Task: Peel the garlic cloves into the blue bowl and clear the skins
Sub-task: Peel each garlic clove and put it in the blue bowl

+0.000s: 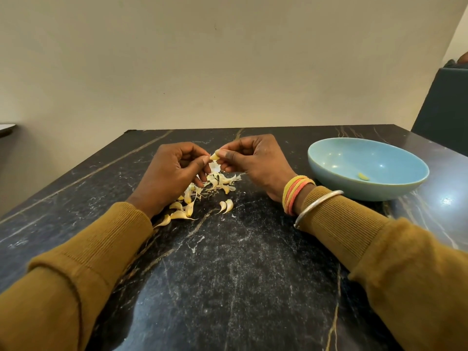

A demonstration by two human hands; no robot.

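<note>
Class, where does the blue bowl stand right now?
In the head view the blue bowl stands on the table, right of the right hand, with one peeled clove inside.

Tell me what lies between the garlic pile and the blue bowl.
In the head view, the right hand and its bangled wrist lie between the garlic pile and the blue bowl; otherwise bare tabletop.

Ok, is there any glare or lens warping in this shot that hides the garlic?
Head view: a bright glare patch sits on the table right of the blue bowl, and small light spots dot the bowl's inside; head view: the wide lens splays the table edges and enlarges the sleeves; head view: the garlic pile and the clove being peeled are evenly lit.
</note>
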